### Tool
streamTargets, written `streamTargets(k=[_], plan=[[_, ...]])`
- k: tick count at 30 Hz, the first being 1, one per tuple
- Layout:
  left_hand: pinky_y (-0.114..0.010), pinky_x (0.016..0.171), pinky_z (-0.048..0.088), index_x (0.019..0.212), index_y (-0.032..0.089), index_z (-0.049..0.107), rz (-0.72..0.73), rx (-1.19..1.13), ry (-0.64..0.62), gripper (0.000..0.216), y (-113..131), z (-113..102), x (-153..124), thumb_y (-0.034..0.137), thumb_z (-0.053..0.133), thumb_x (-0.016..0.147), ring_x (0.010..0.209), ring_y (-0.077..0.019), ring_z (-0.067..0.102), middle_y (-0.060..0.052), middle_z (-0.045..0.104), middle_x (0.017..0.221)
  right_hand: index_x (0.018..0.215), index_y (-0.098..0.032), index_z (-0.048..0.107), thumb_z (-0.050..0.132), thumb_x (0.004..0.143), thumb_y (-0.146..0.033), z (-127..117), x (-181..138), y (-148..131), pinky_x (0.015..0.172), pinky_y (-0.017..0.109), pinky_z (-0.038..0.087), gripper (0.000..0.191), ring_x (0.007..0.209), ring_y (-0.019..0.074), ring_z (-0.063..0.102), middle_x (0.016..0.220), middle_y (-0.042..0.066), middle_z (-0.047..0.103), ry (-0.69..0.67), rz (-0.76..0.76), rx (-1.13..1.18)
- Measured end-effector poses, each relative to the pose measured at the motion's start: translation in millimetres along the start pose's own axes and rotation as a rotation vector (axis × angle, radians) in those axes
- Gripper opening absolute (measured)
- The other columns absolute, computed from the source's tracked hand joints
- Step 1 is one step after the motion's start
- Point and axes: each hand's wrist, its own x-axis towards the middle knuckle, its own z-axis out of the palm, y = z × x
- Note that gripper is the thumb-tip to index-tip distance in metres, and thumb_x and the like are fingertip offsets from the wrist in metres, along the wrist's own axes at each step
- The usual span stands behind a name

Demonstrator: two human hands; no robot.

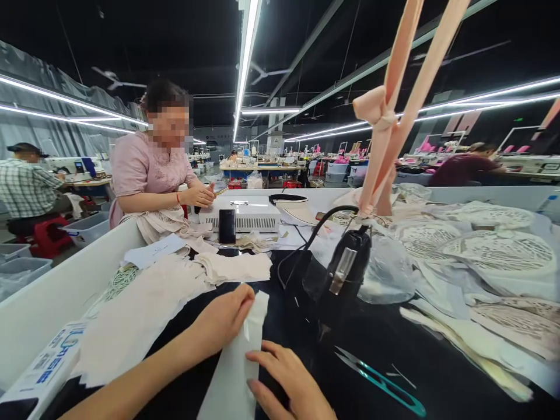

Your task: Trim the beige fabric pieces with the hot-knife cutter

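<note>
My left hand pinches the upper edge of a narrow white fabric strip that lies on the black table top. My right hand rests lower on the same strip, fingers curled over its right edge. A black iron-like tool hangs from a pink ribbon just right of my hands, with its black cord looping back. Teal thread snips lie on the table to the right of my right hand.
Cream fabric pieces are spread at left; lace-patterned pieces are piled at right. A white machine and a dark phone stand farther back, where a person in pink sits with hands on the table. A white box lies at the left edge.
</note>
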Motion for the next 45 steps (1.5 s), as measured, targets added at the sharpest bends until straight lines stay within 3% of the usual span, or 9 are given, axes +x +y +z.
streamTargets(k=[3,5,8,12,18,27,33,40,45], plan=[[-0.025,0.065,0.043,0.114,0.020,0.057,-0.058,-0.071,0.111,0.019,-10,-18,20,0.024,0.042,0.103,0.070,-0.0153,0.058,0.003,0.059,0.075,0.110,-0.030,0.080,0.057,0.094,-0.026,11,30,-6,0.090,0.033,0.059,0.028,0.098,0.0236,0.075,0.103,0.006,0.080,-0.039,0.031,0.160],[-0.025,0.066,0.045,0.118,0.020,0.060,-0.103,-0.098,0.182,0.022,-21,-29,34,0.024,0.047,0.101,0.071,-0.0149,0.059,0.003,0.061,0.078,0.097,-0.027,0.081,0.052,0.092,-0.025,11,55,-2,0.084,0.033,0.059,0.030,0.088,0.0228,0.076,0.092,0.004,0.080,0.065,0.066,0.275],[-0.026,0.070,0.051,0.121,0.019,0.062,-0.188,-0.114,0.275,0.023,-43,-45,53,0.021,0.054,0.100,0.075,-0.0145,0.061,0.001,0.064,0.086,0.099,-0.022,0.080,0.052,0.090,-0.029,4,98,16,0.088,0.038,0.058,0.030,0.094,0.0269,0.075,0.100,0.008,0.081,0.227,0.132,0.277],[-0.038,0.082,0.059,0.124,0.016,0.063,-0.283,-0.108,0.342,0.029,-68,-55,76,0.035,0.063,0.103,0.092,-0.0196,0.068,-0.007,0.067,0.112,0.111,-0.019,0.073,0.049,0.101,-0.034,-5,152,42,0.084,0.039,0.058,0.030,0.089,0.0237,0.072,0.099,0.007,0.077,0.394,0.208,0.254],[-0.044,0.091,0.059,0.128,0.017,0.062,-0.354,-0.018,0.331,0.033,-93,-48,90,0.036,0.065,0.102,0.107,-0.0239,0.067,-0.010,0.065,0.127,0.125,-0.017,0.064,0.064,0.100,-0.037,0,197,75,0.091,0.044,0.060,0.032,0.105,0.0231,0.069,0.124,0.009,0.067,0.483,0.282,0.193],[-0.045,0.093,0.059,0.128,0.017,0.063,-0.371,0.143,0.284,0.032,-115,-29,79,0.036,0.065,0.102,0.109,-0.0243,0.067,-0.010,0.064,0.129,0.127,-0.017,0.063,0.065,0.100,-0.036,2,223,115,0.091,0.045,0.060,0.033,0.107,0.0237,0.069,0.127,0.010,0.066,0.370,0.221,0.022],[-0.046,0.094,0.058,0.128,0.017,0.063,-0.388,0.250,0.244,0.032,-118,-19,72,0.036,0.065,0.102,0.110,-0.0247,0.066,-0.010,0.064,0.129,0.127,-0.018,0.063,0.065,0.100,-0.036,6,228,117,0.092,0.045,0.060,0.033,0.108,0.0240,0.068,0.128,0.010,0.066,0.279,0.161,-0.121],[-0.044,0.091,0.059,0.126,0.016,0.063,-0.417,0.395,0.239,0.031,-110,-23,65,0.036,0.065,0.102,0.106,-0.0233,0.067,-0.009,0.065,0.125,0.126,-0.019,0.064,0.064,0.100,-0.035,1,219,109,0.097,0.047,0.058,0.031,0.114,0.0247,0.067,0.132,0.010,0.065,0.249,0.070,-0.299],[-0.045,0.100,0.052,0.131,0.016,0.062,-0.335,0.500,0.276,0.029,-93,-28,65,0.021,0.051,0.105,0.116,-0.0283,0.062,-0.014,0.062,0.125,0.126,-0.019,0.064,0.064,0.100,-0.035,0,214,100,0.098,0.048,0.057,0.030,0.115,0.0252,0.066,0.132,0.010,0.065,0.237,0.021,-0.376]])
